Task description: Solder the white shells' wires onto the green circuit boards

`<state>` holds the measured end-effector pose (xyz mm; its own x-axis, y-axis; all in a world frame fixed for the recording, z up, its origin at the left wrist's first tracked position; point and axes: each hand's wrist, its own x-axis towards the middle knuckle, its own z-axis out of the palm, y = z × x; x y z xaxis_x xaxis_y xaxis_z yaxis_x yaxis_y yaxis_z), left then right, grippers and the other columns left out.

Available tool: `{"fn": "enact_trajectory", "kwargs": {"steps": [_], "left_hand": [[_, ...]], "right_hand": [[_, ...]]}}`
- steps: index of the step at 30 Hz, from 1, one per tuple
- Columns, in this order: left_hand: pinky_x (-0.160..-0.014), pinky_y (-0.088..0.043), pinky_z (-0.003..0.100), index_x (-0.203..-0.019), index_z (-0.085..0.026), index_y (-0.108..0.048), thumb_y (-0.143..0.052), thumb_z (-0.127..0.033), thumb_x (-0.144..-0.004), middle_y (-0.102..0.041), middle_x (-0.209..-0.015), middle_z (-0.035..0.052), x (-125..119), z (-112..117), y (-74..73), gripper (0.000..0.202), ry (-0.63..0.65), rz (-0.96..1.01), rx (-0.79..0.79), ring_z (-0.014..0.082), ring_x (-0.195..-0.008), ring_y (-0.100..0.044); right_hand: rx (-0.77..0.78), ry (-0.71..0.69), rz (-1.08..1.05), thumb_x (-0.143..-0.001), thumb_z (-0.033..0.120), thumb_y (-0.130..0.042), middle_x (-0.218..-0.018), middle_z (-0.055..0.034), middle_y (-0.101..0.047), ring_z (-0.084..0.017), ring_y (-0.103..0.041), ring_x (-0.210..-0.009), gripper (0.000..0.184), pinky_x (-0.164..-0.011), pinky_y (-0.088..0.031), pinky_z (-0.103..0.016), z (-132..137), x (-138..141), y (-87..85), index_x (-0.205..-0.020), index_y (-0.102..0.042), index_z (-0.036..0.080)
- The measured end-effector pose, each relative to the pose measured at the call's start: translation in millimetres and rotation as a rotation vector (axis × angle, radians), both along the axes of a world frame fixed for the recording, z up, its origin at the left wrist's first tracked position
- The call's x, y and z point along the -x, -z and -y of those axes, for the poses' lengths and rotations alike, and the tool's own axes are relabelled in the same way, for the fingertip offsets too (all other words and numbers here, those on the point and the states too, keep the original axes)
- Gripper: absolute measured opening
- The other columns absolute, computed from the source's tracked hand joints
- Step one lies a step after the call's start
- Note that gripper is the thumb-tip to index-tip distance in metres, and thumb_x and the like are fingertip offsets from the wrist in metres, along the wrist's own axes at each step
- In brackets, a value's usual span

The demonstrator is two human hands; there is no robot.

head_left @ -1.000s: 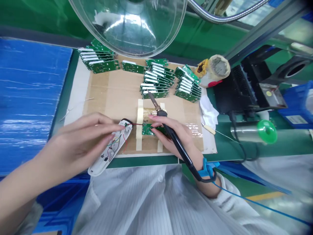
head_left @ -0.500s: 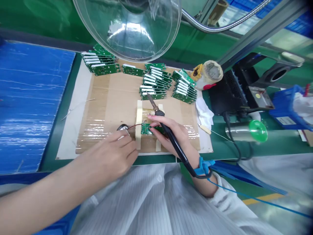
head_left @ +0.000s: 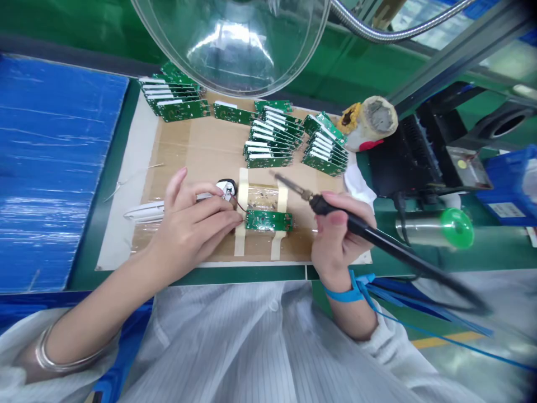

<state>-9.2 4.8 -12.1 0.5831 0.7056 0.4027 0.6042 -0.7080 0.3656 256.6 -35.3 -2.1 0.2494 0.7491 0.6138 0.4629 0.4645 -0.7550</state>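
My left hand (head_left: 195,224) lies over a slim white plastic housing (head_left: 145,212) with a dark rounded end; its fingers are held together around it, and the contact is partly hidden. Thin dark red wires run from the housing's end to the left edge of a green circuit board (head_left: 268,220). The board lies flat between two pale tape strips, right beside my left fingertips. My right hand (head_left: 342,229) grips a black-handled soldering iron (head_left: 364,224). The iron's tip points up and left, above the cardboard and apart from the board.
Several green boards stand in leaning rows (head_left: 272,137) at the back of the cardboard mat (head_left: 201,151). A clear round lens (head_left: 235,61) hangs above. To the right are a taped pot (head_left: 377,120), a black soldering station (head_left: 403,157) and a green-ended solder spool (head_left: 455,228). A blue sheet (head_left: 54,168) lies left.
My right hand has moved right with the soldering iron, away from the circuit board, which is now uncovered. My left hand has shifted up, its thumb raised, and more of the white housing shows.
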Motion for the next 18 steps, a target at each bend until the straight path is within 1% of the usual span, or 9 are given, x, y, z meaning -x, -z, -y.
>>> {"fn": "enact_trajectory", "kwargs": {"steps": [2,3,5,7,10,12,15,18], "left_hand": [[-0.135,-0.023,0.074,-0.113,-0.038,-0.076,-0.062,-0.025,-0.111,-0.084,-0.108,-0.0021,0.2,0.1,-3.1,0.019,0.022,0.003,0.016,0.0307,-0.131,-0.069],[-0.136,-0.021,0.075,-0.113,-0.037,-0.076,-0.062,-0.023,-0.111,-0.083,-0.108,-0.0013,-0.2,0.2,-5.3,0.019,0.031,0.001,0.014,0.0312,-0.132,-0.068],[-0.135,-0.022,0.075,-0.111,-0.034,-0.075,-0.062,-0.021,-0.110,-0.081,-0.108,0.0009,-1.7,0.6,-10.1,0.018,0.032,-0.008,0.015,0.0322,-0.133,-0.065],[-0.133,-0.025,0.075,-0.107,-0.031,-0.075,-0.062,-0.021,-0.110,-0.079,-0.109,0.0032,-3.7,1.1,-15.0,0.016,0.024,-0.016,0.034,0.0328,-0.131,-0.065],[-0.132,-0.028,0.075,-0.103,-0.029,-0.074,-0.060,-0.023,-0.112,-0.075,-0.114,0.0059,-6.4,1.4,-21.6,0.017,0.017,-0.022,0.092,0.0326,-0.129,-0.064],[-0.132,-0.029,0.075,-0.103,-0.029,-0.074,-0.059,-0.024,-0.113,-0.074,-0.117,0.0070,-7.5,1.0,-24.4,0.018,0.020,-0.027,0.129,0.0327,-0.130,-0.064],[-0.132,-0.029,0.075,-0.103,-0.028,-0.073,-0.060,-0.025,-0.113,-0.073,-0.119,0.0077,-8.3,0.2,-26.1,0.017,0.013,-0.028,0.153,0.0336,-0.132,-0.063],[-0.131,-0.032,0.075,-0.099,-0.027,-0.073,-0.061,-0.025,-0.111,-0.074,-0.118,0.0080,-9.2,-0.2,-26.1,0.018,-0.002,-0.023,0.166,0.0352,-0.133,-0.064]], "right_hand": [[0.007,-0.048,-0.033,-0.113,0.050,-0.062,-0.085,-0.0009,-0.077,-0.020,-0.067,-0.064,0.026,-0.056,-0.055,-0.040,0.0,1.1,-0.2,-0.106,-0.079,0.032],[0.011,-0.070,-0.040,-0.114,0.049,-0.060,-0.081,-0.0008,-0.076,-0.019,-0.066,-0.062,0.028,-0.054,-0.053,-0.039,0.0,1.3,0.1,-0.102,-0.078,0.031],[0.018,-0.115,-0.030,-0.113,0.043,-0.061,-0.076,-0.0008,-0.074,-0.018,-0.063,-0.059,0.025,-0.051,-0.050,-0.038,0.3,1.0,1.9,-0.099,-0.076,0.030],[-0.006,-0.162,-0.007,-0.111,0.038,-0.062,-0.073,-0.0001,-0.073,-0.017,-0.060,-0.056,0.021,-0.049,-0.048,-0.036,0.3,0.1,4.8,-0.097,-0.075,0.030],[-0.023,-0.204,0.021,-0.109,0.031,-0.064,-0.073,0.0006,-0.074,-0.017,-0.057,-0.054,0.017,-0.050,-0.048,-0.036,0.2,-1.1,8.9,-0.098,-0.076,0.029],[-0.027,-0.212,0.026,-0.108,0.030,-0.064,-0.074,0.0005,-0.075,-0.017,-0.057,-0.054,0.016,-0.049,-0.047,-0.036,0.0,-0.9,10.8,-0.099,-0.076,0.030],[-0.026,-0.223,0.033,-0.108,0.031,-0.064,-0.076,0.0001,-0.076,-0.017,-0.058,-0.054,0.015,-0.047,-0.046,-0.035,-0.1,0.4,12.2,-0.100,-0.076,0.030],[-0.020,-0.243,0.022,-0.108,0.031,-0.065,-0.078,-0.0002,-0.078,-0.015,-0.060,-0.057,0.014,-0.048,-0.047,-0.033,-0.2,1.3,12.5,-0.100,-0.077,0.028]]}}
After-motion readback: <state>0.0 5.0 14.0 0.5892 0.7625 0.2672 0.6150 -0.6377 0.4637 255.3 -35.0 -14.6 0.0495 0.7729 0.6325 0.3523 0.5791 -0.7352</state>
